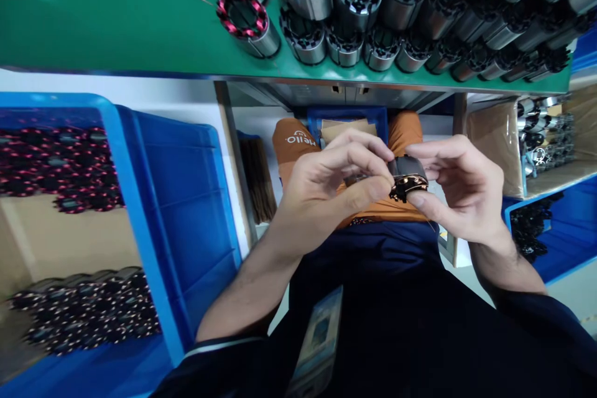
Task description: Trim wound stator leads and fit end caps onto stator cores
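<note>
Above my lap I hold a small motor stator (pixel 408 175), a dark cylinder with copper-coloured wire round its toothed lower end. The fingertips of my left hand (pixel 342 180) pinch its left side, close to the wire. On the other side, the thumb and fingers of my right hand (pixel 459 183) grip it. Part of the stator is covered by my fingertips. On the green table ahead, two stators with red wire (pixel 242 15) stand at the left of many bare metal ones (pixel 347 43).
At the left, a blue crate (pixel 175 180) contains wound stators with red and copper wire (pixel 88 311). To the right, a cardboard-lined box (pixel 497 137) has metal cores in it, above a blue bin (pixel 569 236) with black parts. The green table's edge (pixel 163 74) runs across ahead.
</note>
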`<state>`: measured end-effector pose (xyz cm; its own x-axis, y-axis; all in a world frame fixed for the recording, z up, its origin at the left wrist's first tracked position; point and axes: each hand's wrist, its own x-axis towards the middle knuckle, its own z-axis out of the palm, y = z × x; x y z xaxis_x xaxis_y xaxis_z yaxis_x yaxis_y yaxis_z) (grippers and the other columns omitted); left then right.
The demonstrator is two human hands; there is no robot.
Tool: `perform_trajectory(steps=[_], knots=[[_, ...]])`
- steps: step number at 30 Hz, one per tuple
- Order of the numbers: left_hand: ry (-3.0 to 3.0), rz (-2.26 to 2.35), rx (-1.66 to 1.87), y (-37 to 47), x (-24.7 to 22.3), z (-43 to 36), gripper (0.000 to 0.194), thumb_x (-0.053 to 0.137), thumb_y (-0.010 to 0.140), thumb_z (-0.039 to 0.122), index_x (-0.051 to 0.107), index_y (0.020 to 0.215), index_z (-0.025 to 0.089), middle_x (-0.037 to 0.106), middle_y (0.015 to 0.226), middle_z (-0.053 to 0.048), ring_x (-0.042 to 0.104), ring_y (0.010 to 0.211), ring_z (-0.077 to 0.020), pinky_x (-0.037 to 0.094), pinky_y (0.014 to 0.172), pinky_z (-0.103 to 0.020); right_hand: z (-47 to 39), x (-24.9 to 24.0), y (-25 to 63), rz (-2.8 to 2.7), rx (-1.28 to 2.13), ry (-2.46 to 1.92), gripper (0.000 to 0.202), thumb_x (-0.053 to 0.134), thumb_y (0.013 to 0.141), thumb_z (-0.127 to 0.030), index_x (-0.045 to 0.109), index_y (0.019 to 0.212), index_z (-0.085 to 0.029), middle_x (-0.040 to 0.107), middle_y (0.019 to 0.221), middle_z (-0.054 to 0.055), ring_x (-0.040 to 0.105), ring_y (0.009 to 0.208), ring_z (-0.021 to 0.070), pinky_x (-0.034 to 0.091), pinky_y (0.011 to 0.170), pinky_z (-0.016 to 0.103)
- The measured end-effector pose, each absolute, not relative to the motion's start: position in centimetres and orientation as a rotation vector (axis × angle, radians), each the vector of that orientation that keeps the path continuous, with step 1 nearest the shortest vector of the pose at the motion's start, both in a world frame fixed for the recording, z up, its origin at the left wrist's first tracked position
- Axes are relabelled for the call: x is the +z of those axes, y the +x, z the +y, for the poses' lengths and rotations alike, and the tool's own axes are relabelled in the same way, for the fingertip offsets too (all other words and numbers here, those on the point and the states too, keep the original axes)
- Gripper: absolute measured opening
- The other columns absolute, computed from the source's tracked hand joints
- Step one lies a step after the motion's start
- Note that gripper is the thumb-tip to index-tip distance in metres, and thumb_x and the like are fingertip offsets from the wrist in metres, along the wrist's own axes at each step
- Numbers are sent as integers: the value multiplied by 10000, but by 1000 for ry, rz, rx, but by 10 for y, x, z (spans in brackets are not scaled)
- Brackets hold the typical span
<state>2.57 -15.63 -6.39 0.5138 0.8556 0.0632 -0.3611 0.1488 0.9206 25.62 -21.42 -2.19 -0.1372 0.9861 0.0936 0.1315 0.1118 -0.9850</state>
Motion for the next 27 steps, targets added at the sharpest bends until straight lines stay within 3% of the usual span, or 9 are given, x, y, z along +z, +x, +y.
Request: perform_trajectory(steps=[7,11,14,16,18,20,23,25,27], knots=[[873,565,812,31,-65,-158,367,940,1000,581,805,917,250,709,1133,-66,735,1079,-240,685,1041,-435,-211,-21,261,-1310,1378,-1132,565,951,971,-119,788,1489,-278,875,1162,-8,871,1023,136,727,941,215],[997,567,861,72,-54,-152,471,979,913,704,813,1127,318,772,1239,-85,771,1287,-360,721,1111,-593,-215,-41,250,-1073,1578,-1072,715,949,1023,-359,593,1642,-312,871,1133,-13,876,983,143,711,873,215],[1048,444,896,112,-40,-149,561,1000,869,707,807,1289,390,815,1309,-71,754,1427,-417,726,1158,-688,-219,-69,237,-1013,1709,-1012,1012,1004,927,-567,463,1740,-304,872,1121,10,884,973,194,724,861,269],[1081,346,927,122,-36,-151,627,1011,847,697,789,1372,438,838,1337,-53,735,1496,-440,720,1188,-744,-219,-84,240,-1097,1764,-937,1112,1030,876,-613,457,1772,-285,886,1159,42,895,1009,228,733,877,302],[1136,293,975,109,-44,-157,674,1030,827,669,774,1422,482,858,1342,-27,721,1537,-452,709,1209,-789,-221,-87,261,-1276,1665,-1036,978,959,960,-623,524,1762,-271,907,1217,78,908,1061,239,736,915,322],[1217,359,1045,79,-61,-165,676,1059,805,605,783,1416,512,877,1311,8,755,1493,-447,717,1206,-802,-228,-76,301,-1431,1310,-1430,707,833,1070,-639,672,1657,-280,922,1220,79,907,1073,219,729,960,335],[1341,748,1101,31,-90,-175,589,1118,737,463,864,1269,469,893,1199,76,873,1092,-332,787,1198,-614,-246,-56,387,-1326,613,-2024,461,711,1154,-610,813,1437,-261,902,1291,100,864,1165,225,693,1095,409],[1355,869,1107,17,-101,-180,580,1143,688,488,879,1202,447,898,1163,93,871,964,-287,809,1175,-527,-259,-50,448,-1228,390,-2218,373,691,1174,-532,836,1328,-224,873,1343,126,826,1241,258,673,1146,453],[1357,875,1154,19,-103,-182,580,1145,680,566,877,1179,437,906,1145,84,879,942,-290,834,1103,-553,-271,-54,498,-1206,364,-2373,314,793,1139,-479,826,1255,-189,851,1309,117,818,1189,261,691,1115,486]])
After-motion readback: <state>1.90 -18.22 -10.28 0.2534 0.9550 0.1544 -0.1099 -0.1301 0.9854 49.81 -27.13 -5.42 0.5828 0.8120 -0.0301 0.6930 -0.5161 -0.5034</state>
